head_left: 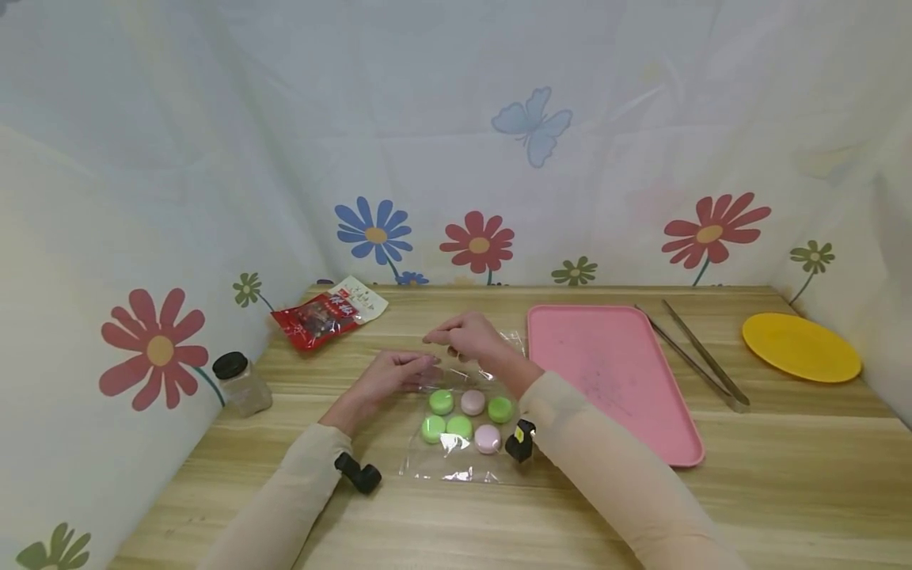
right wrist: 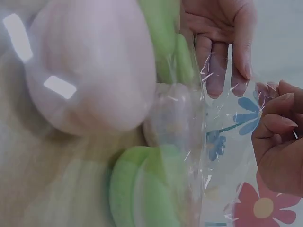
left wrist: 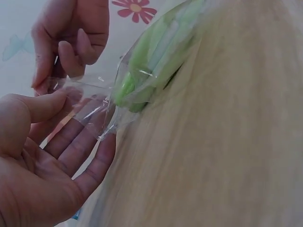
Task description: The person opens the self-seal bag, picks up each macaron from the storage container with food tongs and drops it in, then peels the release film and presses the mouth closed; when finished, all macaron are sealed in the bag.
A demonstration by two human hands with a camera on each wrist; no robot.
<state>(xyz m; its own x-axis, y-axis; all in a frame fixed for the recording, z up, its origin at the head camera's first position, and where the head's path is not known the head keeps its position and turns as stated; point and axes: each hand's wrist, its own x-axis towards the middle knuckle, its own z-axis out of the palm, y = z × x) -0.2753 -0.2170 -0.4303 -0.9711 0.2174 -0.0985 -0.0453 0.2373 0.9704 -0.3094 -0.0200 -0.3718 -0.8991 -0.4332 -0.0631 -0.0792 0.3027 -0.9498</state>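
A clear plastic bag [head_left: 420,465] lies on the table with green macarons [head_left: 459,427] and pink macarons [head_left: 488,438] inside, several in all. My left hand [head_left: 385,377] is at the bag's far end; in the left wrist view its thumb presses the thin film against the outstretched fingers [left wrist: 75,146] beneath. Just beyond it, my right hand [head_left: 476,336] pinches the film's edge between thumb and fingers, the other fingers curled in. Between both hands the film is drawn taut, as the right wrist view shows beside a green macaron [right wrist: 142,184].
Right of the bag lies a pink tray [head_left: 598,348], with metal tongs [head_left: 701,356] along its side and a yellow plate [head_left: 801,347] farther right. A red snack packet [head_left: 328,313] and a black-lidded jar [head_left: 245,386] are at the left. Flowered curtains [head_left: 442,142] surround the table.
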